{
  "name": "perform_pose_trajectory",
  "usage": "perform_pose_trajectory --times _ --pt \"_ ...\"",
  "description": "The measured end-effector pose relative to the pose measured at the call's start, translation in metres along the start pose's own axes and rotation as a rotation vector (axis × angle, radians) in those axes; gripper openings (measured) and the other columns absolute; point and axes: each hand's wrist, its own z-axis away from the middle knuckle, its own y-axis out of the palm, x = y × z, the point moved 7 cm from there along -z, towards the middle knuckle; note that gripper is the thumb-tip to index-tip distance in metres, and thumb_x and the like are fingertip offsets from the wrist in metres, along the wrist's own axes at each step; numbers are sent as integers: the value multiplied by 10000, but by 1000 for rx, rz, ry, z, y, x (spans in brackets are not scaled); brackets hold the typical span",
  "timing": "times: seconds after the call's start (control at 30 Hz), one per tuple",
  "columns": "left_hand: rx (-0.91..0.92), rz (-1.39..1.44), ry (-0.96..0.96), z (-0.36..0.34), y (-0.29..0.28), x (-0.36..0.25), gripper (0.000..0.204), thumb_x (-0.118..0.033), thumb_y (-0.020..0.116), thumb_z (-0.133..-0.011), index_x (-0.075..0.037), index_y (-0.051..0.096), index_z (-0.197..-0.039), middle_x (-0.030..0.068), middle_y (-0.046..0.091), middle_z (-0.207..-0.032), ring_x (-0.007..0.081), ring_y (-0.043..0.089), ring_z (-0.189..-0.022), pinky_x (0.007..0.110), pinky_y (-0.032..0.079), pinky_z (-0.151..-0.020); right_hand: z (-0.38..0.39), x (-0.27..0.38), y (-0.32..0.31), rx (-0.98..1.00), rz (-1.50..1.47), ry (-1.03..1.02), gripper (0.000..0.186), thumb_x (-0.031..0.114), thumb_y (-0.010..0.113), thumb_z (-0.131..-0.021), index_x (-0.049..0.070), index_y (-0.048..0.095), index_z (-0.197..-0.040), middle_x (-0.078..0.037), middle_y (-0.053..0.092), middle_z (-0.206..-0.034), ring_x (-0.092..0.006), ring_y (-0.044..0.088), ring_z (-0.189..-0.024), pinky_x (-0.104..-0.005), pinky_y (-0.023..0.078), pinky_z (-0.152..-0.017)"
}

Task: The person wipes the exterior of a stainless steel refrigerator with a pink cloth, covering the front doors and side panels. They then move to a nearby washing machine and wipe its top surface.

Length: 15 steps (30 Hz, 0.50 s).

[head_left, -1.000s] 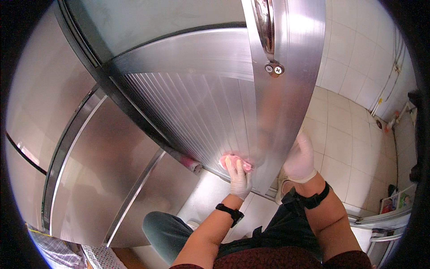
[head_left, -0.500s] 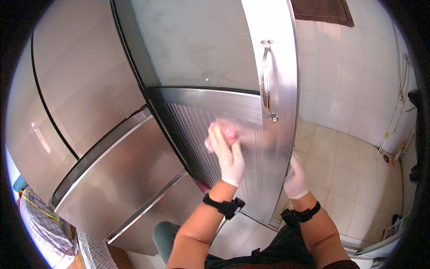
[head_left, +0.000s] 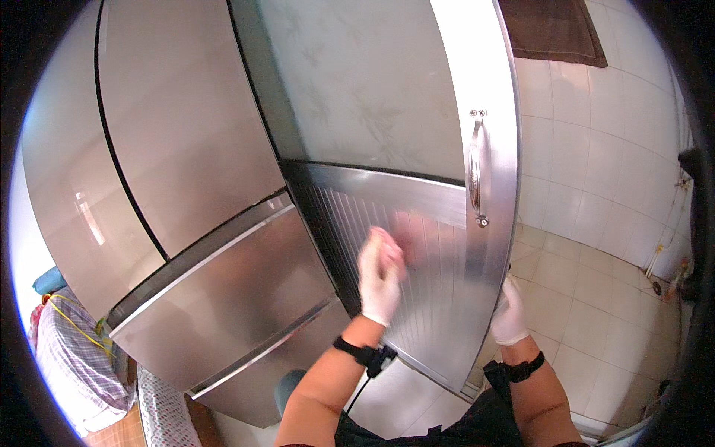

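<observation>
My left hand (head_left: pixel 378 287), in a white glove, is closed round a crumpled pink cloth (head_left: pixel 389 249). It is at the ribbed lower panel of a metal-framed door (head_left: pixel 439 298), smeared by motion, and I cannot tell whether the cloth touches the panel. A pinkish reflection shows on the metal beside it. My right hand (head_left: pixel 511 316), gloved too, grips the door's free edge low down, with part of its fingers hidden by the edge. Above that hand, a curved metal handle (head_left: pixel 475 170) is screwed to the frame. Frosted glass (head_left: pixel 365 82) fills the door's upper part.
A large glossy fridge (head_left: pixel 194 134) stands close on the left, beside the door. Right of the door are a tiled wall (head_left: pixel 573 149), a tiled floor (head_left: pixel 581 313) and a hanging brown cloth (head_left: pixel 555 30). Checked fabric (head_left: pixel 74 350) lies at the far left.
The view has shifted, so the door and fridge sit lower and further right. My left hand has turned and shifted on the panel with the pink cloth. The right hand stays at the edge.
</observation>
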Motion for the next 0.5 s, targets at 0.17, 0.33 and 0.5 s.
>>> perform_pose_trajectory --times 0.17,0.33,0.5 --pt "104 -361 333 -98 8 -11 670 63 498 -910 -9 357 -1561 212 333 -1615 369 347 -1470 438 225 -1228 3 5 9 104 2 98 361 281 449 -1082 18 629 -1250 -59 659 -1206 -185 602 -1113 -345 454 -988" --pt "-18 -199 174 -137 -9 70 542 -65 384 -1035 -9 316 -1570 173 420 -1564 276 432 -1408 356 274 -1184 8 -5 6 56 -177 234 393 292 398 -1102 25 610 -1297 -76 652 -1252 -209 599 -1156 -378 451 -1027" --pt "-176 187 -138 -189 -65 157 505 -86 257 -1119 -12 178 -1613 222 257 -1667 272 273 -1547 349 226 -1254 9 -9 6 42 -221 294 426 308 394 -1099 10 604 -1319 -83 648 -1289 -211 589 -1187 -376 440 -1043"
